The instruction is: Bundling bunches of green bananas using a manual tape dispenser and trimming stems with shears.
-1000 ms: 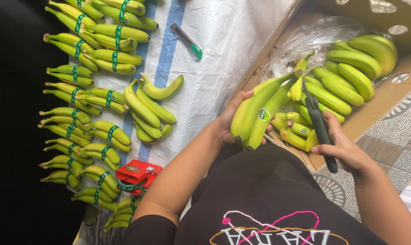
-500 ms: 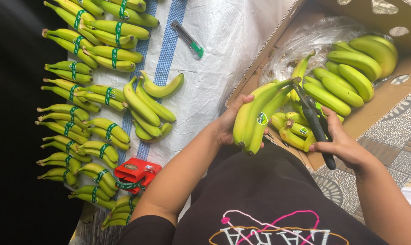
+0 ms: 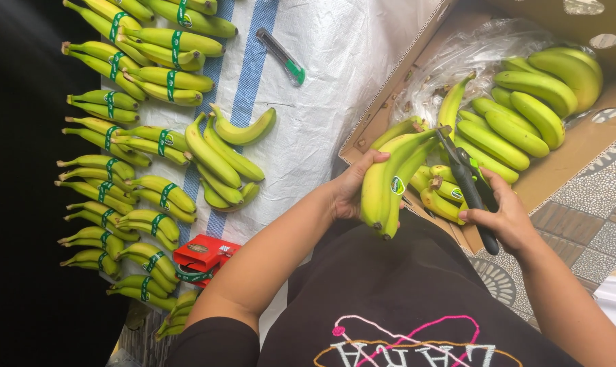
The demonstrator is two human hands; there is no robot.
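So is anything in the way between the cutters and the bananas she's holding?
Nothing visible. The right hand holds the black cutters, whose tips already reach the stem end of the bunch held in the left hand, above the open box.

A white woven plastic sheet with blue stripes fills the upper middle of the frame. Down its left edge lie rows of small green banana bunches bound with green tape. Just right of them, at centre left, sits a loose untaped bunch of green bananas. A green-tipped utility knife lies at the upper centre. A red tape dispenser rests at the lower left. An open brown cardboard box occupies the upper right, with plastic-lined green bananas inside.
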